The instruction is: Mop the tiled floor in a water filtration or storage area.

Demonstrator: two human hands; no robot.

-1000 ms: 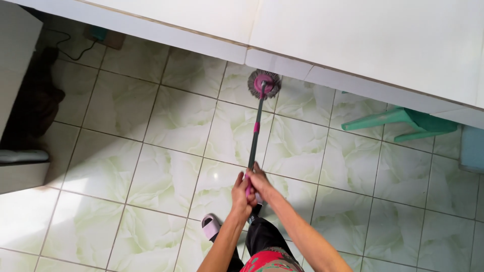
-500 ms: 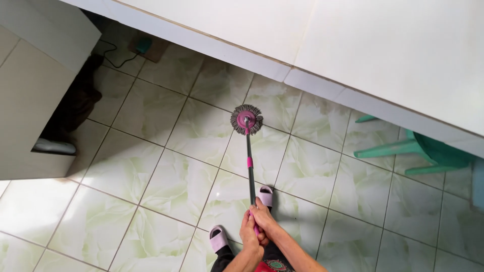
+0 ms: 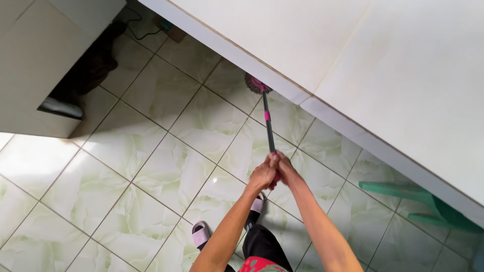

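Note:
A mop with a dark pole and pink fittings reaches away from me over the pale green-veined floor tiles. Its round grey head lies against the foot of the white wall. My left hand and my right hand are clasped together around the near end of the pole, touching each other. Below them I see my feet in pink slippers.
A green plastic chair stands at the right by the wall. A white cabinet fills the upper left, with dark cloth beside it. A black cable and a small box lie near the wall corner.
The mop head has been pushed outward until it meets the wall base. My arms have stretched further forward, and the view has swung so the wall runs diagonally.

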